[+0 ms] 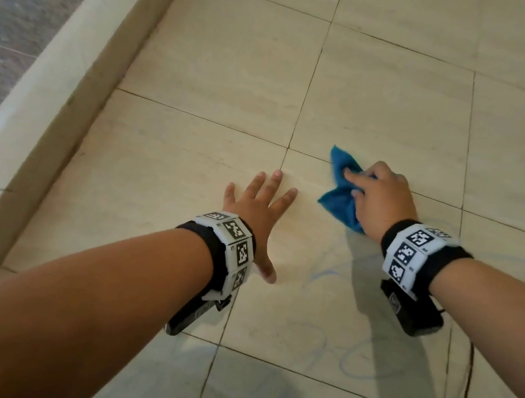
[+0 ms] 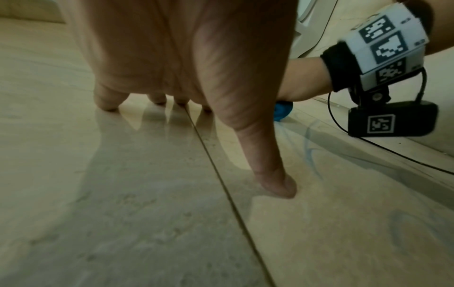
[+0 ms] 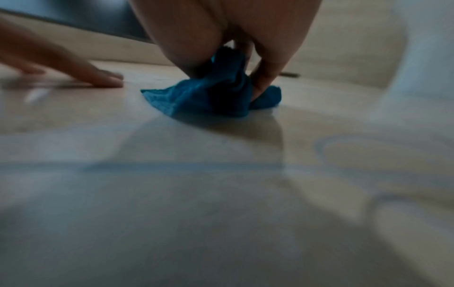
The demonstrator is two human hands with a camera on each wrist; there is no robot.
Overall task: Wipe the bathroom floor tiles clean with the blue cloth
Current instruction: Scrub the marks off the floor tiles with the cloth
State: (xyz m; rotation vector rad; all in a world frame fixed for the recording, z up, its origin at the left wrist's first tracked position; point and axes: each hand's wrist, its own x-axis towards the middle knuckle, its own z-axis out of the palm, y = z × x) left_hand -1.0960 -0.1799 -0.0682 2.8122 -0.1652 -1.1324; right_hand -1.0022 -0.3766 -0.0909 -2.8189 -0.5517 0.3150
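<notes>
1. The blue cloth (image 1: 342, 191) lies bunched on the pale floor tiles (image 1: 228, 64), straddling a grout line (image 1: 306, 95) where tile corners meet
2. The right hand (image 1: 381, 198) grips the cloth from above, fingers curled into its folds and pressing it to the floor; the right wrist view shows fabric gathered up between thumb and fingers, with loose corners spilling out on both sides of the hand
3. The left hand (image 1: 258, 206) rests just beside the cloth, flat and open, fingers spread on the tile, holding nothing; it looks like a brace for the body
4. Faint blue scribble marks (image 1: 352, 359) sit nearer the person than the cloth, so that patch appears not yet wiped
5. The raised ledge (image 1: 78, 64) runs well apart from the cloth, beyond the left hand
6. The cloth looks soft, light and floppy; it should slide easily on the glossy tile
7. Loose corners may fold under or trail, so a palm-down hold over the bunched middle likely gives the most even pressure
</notes>
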